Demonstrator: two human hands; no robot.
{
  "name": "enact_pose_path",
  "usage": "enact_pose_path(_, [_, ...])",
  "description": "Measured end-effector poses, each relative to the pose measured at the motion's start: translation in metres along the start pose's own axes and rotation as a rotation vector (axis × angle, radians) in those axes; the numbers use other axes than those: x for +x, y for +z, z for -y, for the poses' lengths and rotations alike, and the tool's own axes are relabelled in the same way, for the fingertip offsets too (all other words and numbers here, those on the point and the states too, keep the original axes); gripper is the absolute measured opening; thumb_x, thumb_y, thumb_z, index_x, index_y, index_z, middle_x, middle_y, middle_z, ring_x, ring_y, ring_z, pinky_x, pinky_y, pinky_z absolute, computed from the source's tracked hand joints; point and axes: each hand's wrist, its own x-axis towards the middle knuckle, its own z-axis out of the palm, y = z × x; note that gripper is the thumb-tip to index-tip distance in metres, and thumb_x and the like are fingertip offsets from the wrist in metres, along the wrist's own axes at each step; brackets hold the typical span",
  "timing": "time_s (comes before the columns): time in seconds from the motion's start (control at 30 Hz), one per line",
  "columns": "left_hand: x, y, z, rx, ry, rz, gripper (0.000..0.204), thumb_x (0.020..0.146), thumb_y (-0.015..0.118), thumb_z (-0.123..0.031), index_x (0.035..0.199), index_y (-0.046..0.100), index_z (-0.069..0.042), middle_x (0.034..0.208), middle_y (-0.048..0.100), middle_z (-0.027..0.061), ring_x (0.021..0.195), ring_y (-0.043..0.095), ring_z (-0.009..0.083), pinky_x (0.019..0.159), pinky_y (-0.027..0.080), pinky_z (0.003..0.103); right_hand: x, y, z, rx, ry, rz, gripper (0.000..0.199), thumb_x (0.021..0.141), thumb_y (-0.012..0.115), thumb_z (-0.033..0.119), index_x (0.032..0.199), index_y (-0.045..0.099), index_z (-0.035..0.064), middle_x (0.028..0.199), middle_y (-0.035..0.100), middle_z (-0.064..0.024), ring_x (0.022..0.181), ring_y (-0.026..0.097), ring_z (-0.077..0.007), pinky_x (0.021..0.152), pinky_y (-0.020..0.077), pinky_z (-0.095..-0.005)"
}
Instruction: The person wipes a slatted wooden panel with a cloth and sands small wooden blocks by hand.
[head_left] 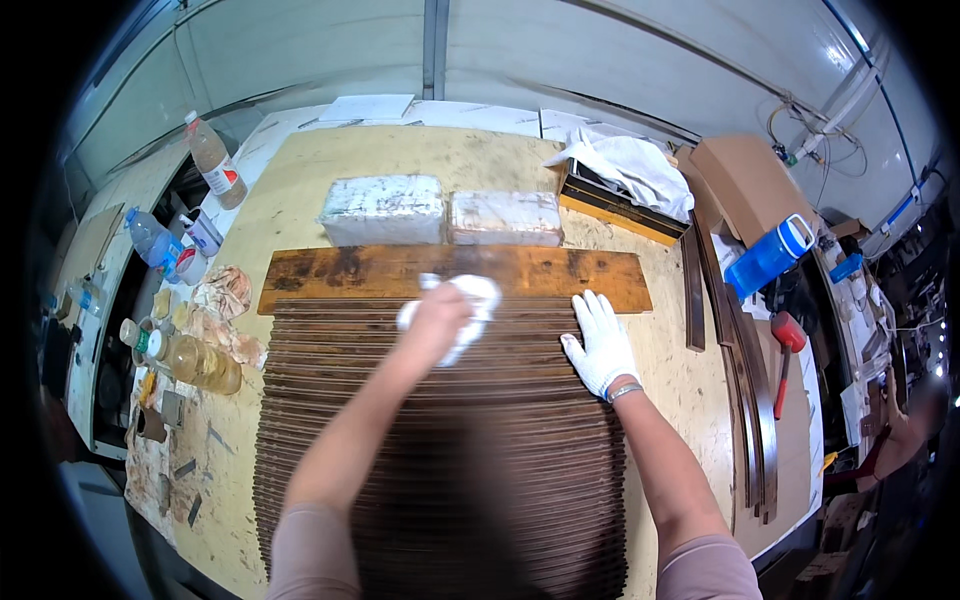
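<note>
Dark brown wooden strips (440, 430) lie side by side in a wide row across the bench, their far side against a brown wooden board (560, 270). My left hand (438, 318), bare and a little blurred, is closed on a white cloth (478, 300) over the far strips near the board. My right hand (602, 345) wears a white glove and rests flat on the right ends of the far strips, fingers stretched out. Behind the board stand two white-wrapped blocks (382, 208).
On the left are a jar of yellowish liquid (205, 365), stained rags (222, 292) and plastic bottles (152, 240). To the right lie loose dark strips (750, 400), a red mallet (787, 335) and a blue jug (768, 258). A box with white cloth (630, 180) stands at the back. Another person (900, 440) is far right.
</note>
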Motion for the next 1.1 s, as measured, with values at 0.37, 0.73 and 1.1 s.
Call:
enact_pose_path(0.37, [-0.114,-0.176,0.122,0.379,-0.394,-0.098,0.015,0.075,0.075,0.002,0.089,0.075,-0.002,0.089,0.064,0.016,0.089,0.063,0.0356,0.082,0.052,0.044,-0.002,-0.005,0.006,0.038,0.008,0.0,0.069,0.099,0.058,0.038,0.157,0.035,0.0073,0.166,0.029,-0.0156,0.154,0.023,-0.0343,0.125,0.0243,-0.0445])
enact_pose_path(0.73, [0.069,0.074,-0.079,-0.123,-0.006,-0.018,0.015,0.079,0.077,-0.005,0.093,0.073,-0.002,0.098,0.066,0.0124,0.094,0.065,0.0275,0.085,0.053,0.04,0.0,0.005,-0.005,0.096,-0.034,-0.118,0.073,0.092,0.065,0.035,0.153,0.039,0.0055,0.159,0.038,-0.0197,0.149,0.034,-0.0372,0.119,0.033,-0.0465])
enact_pose_path(1.1, [0.034,-0.004,-0.027,-0.061,-0.347,0.22,0.013,0.075,0.079,-0.002,0.077,0.067,-0.001,0.088,0.064,0.0127,0.085,0.065,0.0331,0.078,0.053,0.043,-0.006,-0.002,-0.003,0.125,0.03,-0.11,0.07,0.095,0.063,0.037,0.153,0.041,0.004,0.161,0.037,-0.0176,0.152,0.029,-0.0336,0.122,0.0284,-0.0453])
